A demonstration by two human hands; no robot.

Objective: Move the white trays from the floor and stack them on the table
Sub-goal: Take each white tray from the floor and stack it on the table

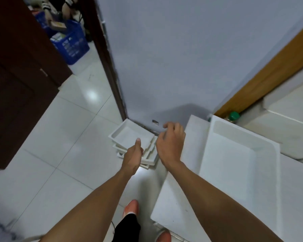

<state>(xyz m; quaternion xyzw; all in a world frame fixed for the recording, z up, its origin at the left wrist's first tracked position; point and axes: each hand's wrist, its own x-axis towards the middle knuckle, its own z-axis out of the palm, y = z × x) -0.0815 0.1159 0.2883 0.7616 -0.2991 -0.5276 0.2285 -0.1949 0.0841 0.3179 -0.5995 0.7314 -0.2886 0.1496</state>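
Note:
A messy pile of several white trays (129, 137) lies on the floor in the corner by the wall. One white tray (234, 163) rests on the white table (173, 198) at the right. My left hand (132, 154) hovers over the near edge of the pile, fingers curled, thumb pointing up, holding nothing. My right hand (171, 142) hangs between the pile and the table's left edge, fingers loosely bent and apart, empty. Both forearms stretch forward from the bottom of the view.
A dark wooden door (21, 67) stands open at the left, with blue baskets (72, 42) beyond the doorway. A green-capped bottle (233, 116) stands behind the table by a wooden frame (269, 70). My feet in orange shoes (132, 206) stand on the tiled floor.

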